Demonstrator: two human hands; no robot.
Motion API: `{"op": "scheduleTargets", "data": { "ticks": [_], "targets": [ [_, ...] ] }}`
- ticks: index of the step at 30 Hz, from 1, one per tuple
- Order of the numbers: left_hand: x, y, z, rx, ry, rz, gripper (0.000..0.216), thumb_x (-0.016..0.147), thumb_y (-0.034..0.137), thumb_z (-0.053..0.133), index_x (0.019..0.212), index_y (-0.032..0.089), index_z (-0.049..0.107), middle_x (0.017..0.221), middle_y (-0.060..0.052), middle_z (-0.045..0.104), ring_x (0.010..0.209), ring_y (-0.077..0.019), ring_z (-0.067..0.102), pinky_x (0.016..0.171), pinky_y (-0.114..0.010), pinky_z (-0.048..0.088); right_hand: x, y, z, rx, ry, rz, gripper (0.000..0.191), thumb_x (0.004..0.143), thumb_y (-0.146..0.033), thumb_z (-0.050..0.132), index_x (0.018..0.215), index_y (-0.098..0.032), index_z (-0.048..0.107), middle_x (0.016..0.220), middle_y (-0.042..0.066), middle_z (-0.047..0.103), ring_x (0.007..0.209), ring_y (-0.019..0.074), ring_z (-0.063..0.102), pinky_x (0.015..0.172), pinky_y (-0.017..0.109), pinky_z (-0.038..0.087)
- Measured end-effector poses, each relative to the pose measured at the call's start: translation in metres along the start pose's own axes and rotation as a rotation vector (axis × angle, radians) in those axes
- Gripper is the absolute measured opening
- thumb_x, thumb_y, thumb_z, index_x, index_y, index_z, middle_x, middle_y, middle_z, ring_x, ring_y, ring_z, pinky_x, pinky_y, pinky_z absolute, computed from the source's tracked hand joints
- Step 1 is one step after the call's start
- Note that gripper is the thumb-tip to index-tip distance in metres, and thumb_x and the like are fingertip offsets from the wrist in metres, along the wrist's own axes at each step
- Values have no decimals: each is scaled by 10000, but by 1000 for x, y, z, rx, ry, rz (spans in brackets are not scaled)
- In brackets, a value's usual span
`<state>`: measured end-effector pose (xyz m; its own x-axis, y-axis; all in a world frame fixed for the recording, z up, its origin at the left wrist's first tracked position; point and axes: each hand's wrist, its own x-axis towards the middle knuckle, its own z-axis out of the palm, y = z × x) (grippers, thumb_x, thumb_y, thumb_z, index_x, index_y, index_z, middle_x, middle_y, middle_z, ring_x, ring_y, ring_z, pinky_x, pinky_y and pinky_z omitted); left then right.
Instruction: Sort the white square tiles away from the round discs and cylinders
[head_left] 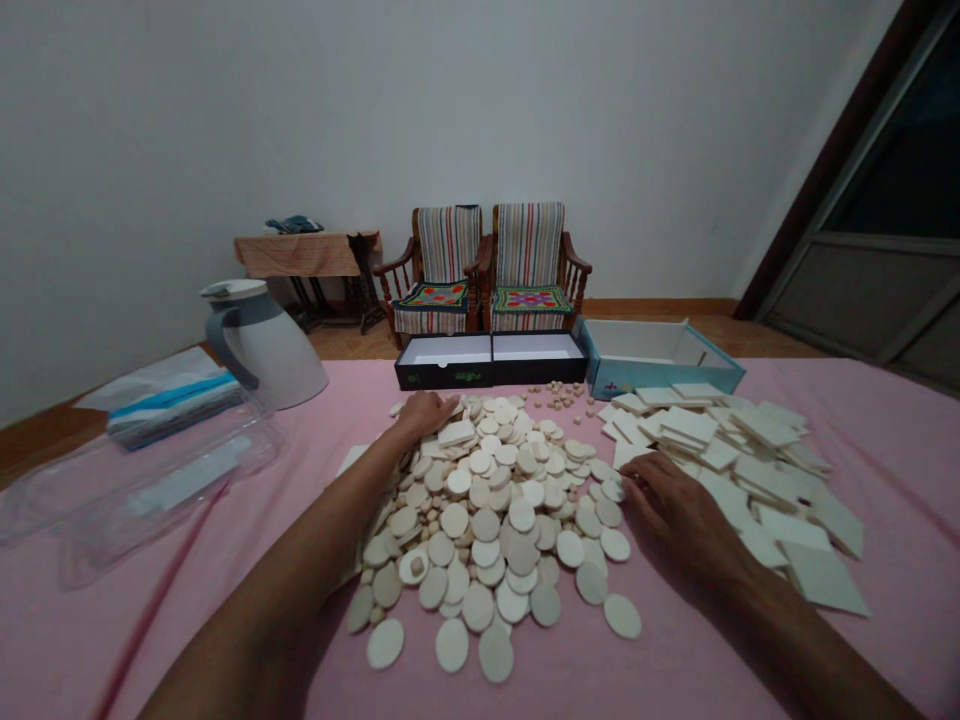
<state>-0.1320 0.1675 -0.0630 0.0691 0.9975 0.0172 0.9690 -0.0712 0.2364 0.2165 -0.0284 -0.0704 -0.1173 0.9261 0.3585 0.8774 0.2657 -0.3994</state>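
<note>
Left hand (pixel 426 413): underside hidden from me, grip unconfirmed; right hand (pixel 660 500): palm hidden, contents unverified; forearms (pixel 300 570) cut off by lower edge; green marking (pixel 468 377) on black box (pixel 431 377) too small for me to read; door (pixel 877 290) cut off at right

Both arms bare, reaching fwd from bottom of view. L forearm (pixel 277 580) slants up & to R, L wrist (pixel 397 432) roughly in line w/ it; L hand (pixel 427 412) is farther out than the other, turned inward, fingers mostly hid, grip unclear. R forearm (pixel 780 620) comes from lower R corner, angled up & L; R hand (pixel 667 500) palm down, back showing, fingers bent, tips pointing inward, grip also unclear. Hands well apart, neither touching the other.
</note>
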Motion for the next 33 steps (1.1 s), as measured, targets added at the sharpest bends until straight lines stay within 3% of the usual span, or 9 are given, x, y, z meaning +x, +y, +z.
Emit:
{"op": "scheduleTargets", "data": {
  "ticks": [5,7,13,21,27,33],
  "targets": [
    [-3,10,3,19,25,-25,575,857,600,426,1073,118,650,1059,-197,700,1004,-323,642,787,-345,446,-1,2,2,26,-31,-4,280,966,-331,362,921,-208,610,950,76,615,811,199,596,723,346,457],
    [-3,12,3,19,11,-38,591,838,616,446,1089,120,647,1064,-195,703,1001,-322,650,774,-338,453,-2,3,4,36,-43,-12,279,965,-331,367,925,-205,612,957,76,616,811,195,598,724,344,458],
    [-1,12,-3,26,-35,-33,552,803,636,487,898,142,713,955,-185,725,978,-319,664,754,-309,455,-3,2,6,32,-52,-20,275,972,-319,360,947,-203,608,965,71,618,822,189,597,738,340,456],
    [-5,14,-2,-1,-39,25,505,809,616,475,824,163,699,921,-150,723,886,-294,660,677,-303,423,-2,7,8,14,-80,-36,268,975,-314,363,953,-201,605,967,76,620,821,191,597,735,342,454],
    [1,5,-1,-78,-55,34,506,819,613,450,666,179,660,727,-109,695,739,-248,642,609,-289,393,-2,4,7,-4,-94,-17,280,983,-317,350,942,-202,602,957,64,610,822,189,591,742,347,450],
    [4,2,3,-185,-58,33,425,777,582,526,662,188,634,703,-71,675,741,-229,620,593,-270,380,-2,8,8,-13,-104,-28,285,979,-324,352,953,-199,607,980,72,616,836,194,601,736,343,457]
  ]
}}
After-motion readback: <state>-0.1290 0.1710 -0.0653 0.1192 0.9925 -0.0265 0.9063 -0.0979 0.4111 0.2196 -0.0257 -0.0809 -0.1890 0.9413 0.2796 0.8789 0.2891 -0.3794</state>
